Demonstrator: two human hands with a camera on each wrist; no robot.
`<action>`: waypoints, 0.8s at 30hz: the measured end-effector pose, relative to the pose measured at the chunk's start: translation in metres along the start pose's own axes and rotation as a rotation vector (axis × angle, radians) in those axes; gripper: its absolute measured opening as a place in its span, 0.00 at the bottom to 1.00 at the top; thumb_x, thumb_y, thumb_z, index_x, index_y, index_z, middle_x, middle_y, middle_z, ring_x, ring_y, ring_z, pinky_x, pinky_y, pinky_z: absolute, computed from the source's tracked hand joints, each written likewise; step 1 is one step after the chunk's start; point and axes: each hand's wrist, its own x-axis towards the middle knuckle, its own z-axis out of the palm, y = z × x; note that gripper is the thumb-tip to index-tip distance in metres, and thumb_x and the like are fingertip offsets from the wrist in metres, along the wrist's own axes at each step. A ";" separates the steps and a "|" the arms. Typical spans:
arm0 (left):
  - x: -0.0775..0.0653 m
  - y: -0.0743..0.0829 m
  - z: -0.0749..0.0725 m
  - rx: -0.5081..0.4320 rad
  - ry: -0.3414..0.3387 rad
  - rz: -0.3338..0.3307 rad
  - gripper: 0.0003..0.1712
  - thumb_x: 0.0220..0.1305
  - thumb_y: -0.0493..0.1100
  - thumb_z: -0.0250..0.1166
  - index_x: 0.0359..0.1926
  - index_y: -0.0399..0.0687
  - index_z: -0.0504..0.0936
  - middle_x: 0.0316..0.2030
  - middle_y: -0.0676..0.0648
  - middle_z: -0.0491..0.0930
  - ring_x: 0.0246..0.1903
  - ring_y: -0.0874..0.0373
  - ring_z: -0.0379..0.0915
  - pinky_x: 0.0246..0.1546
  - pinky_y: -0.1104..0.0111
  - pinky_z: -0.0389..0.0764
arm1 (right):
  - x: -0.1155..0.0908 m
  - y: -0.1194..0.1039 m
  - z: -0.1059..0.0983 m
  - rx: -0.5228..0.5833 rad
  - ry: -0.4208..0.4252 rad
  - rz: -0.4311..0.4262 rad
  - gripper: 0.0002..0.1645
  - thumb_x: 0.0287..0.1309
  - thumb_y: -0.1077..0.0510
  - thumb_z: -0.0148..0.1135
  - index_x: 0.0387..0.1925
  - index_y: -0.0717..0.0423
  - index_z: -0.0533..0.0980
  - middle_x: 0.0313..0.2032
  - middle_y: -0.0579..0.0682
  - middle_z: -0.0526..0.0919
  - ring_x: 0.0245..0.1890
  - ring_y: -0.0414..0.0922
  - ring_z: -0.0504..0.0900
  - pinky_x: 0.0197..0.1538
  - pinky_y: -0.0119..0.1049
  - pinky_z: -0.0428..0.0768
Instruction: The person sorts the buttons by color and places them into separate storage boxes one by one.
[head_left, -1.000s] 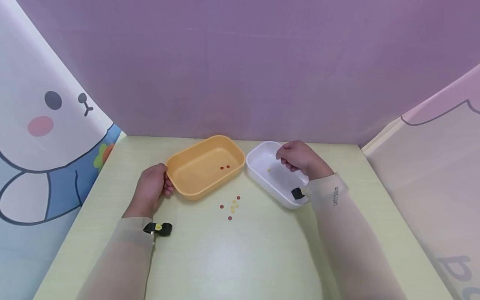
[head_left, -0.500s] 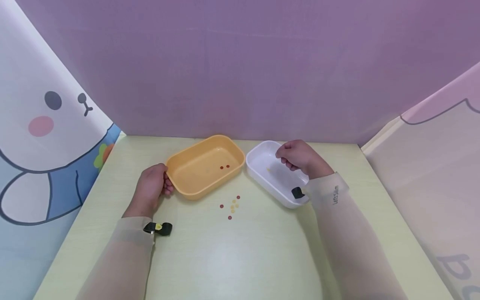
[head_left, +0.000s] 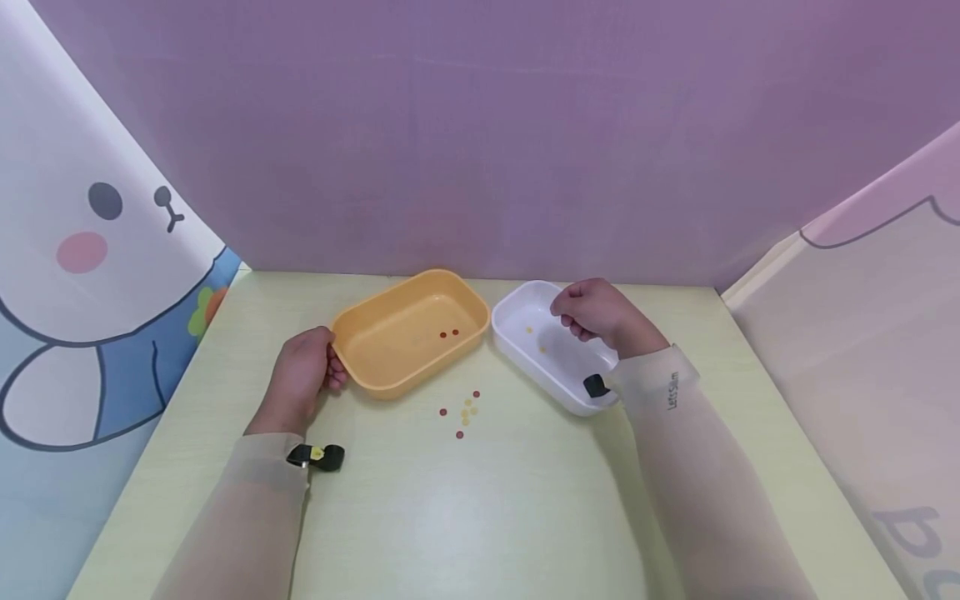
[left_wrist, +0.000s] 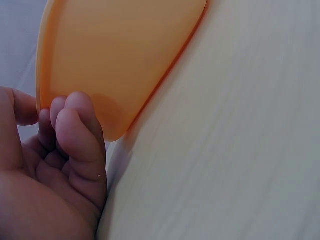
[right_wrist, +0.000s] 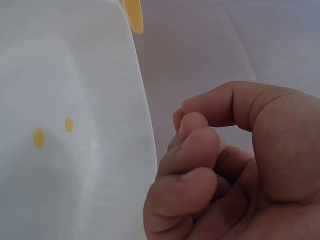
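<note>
At the left end of the orange tray (head_left: 382,392), my left hand (head_left: 300,375) grips the rim; in the left wrist view the thumb meets the tray's edge (left_wrist: 42,60) and the other fingers curl across its end wall. Two small red discs (head_left: 455,332) lie inside. My right hand (head_left: 596,312) hangs over the white tray (head_left: 525,367), fingers curled and thumb against the forefinger. Nothing shows between the fingertips (right_wrist: 192,122). In the white tray lie two small yellow discs (right_wrist: 39,138), apart from each other.
Between me and the trays, several yellow discs (head_left: 466,414) lie bunched on the table (head_left: 420,517), with three red discs (head_left: 460,435) around them. A purple wall (head_left: 480,150) stands right behind the trays. Printed cloth (head_left: 90,333) hangs at the left.
The white tray held one visible yellow disc a second ago; two show now, in different spots, after a blurred streak between. Both hands have stayed in place.
</note>
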 end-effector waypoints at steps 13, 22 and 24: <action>0.001 0.000 0.000 -0.004 -0.008 -0.002 0.25 0.86 0.55 0.43 0.47 0.39 0.76 0.29 0.51 0.81 0.27 0.57 0.79 0.30 0.65 0.88 | -0.011 -0.010 0.007 -0.010 0.018 -0.052 0.09 0.73 0.56 0.66 0.44 0.58 0.84 0.31 0.50 0.81 0.30 0.45 0.78 0.35 0.33 0.81; 0.001 0.000 0.000 -0.007 -0.007 -0.001 0.25 0.86 0.55 0.43 0.46 0.40 0.76 0.29 0.51 0.81 0.27 0.57 0.79 0.30 0.65 0.88 | -0.023 -0.018 0.018 -0.037 0.011 -0.107 0.08 0.72 0.57 0.64 0.39 0.57 0.84 0.29 0.50 0.81 0.29 0.47 0.79 0.35 0.34 0.81; 0.001 0.000 0.000 -0.010 -0.006 0.001 0.24 0.85 0.54 0.44 0.46 0.39 0.76 0.29 0.51 0.81 0.26 0.57 0.79 0.29 0.65 0.88 | -0.027 -0.019 0.020 -0.057 0.009 -0.127 0.09 0.72 0.57 0.63 0.39 0.57 0.84 0.29 0.51 0.81 0.29 0.48 0.79 0.35 0.35 0.82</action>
